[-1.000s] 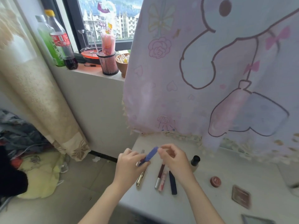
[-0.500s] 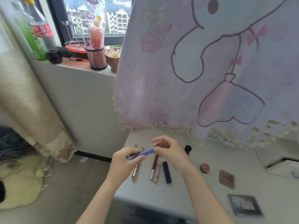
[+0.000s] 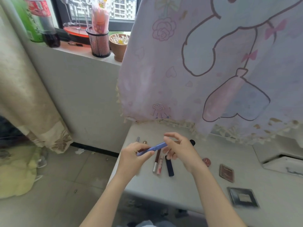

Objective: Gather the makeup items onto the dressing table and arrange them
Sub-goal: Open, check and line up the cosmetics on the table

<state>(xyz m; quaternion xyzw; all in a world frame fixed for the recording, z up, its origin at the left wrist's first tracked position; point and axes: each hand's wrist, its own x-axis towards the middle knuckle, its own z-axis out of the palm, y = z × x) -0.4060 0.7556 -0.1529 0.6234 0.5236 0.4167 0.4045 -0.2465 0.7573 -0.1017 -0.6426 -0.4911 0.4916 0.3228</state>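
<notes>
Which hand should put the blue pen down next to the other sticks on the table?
Probably the left hand. It wraps the blue pen firmly, while the right hand only pinches its tip, and it hovers beside the row of sticks.

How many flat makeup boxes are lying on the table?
2. A brown compact lies right of the little round red pot. A grey square palette sits nearer, by the table's front edge. The hands could be hiding others.
</notes>
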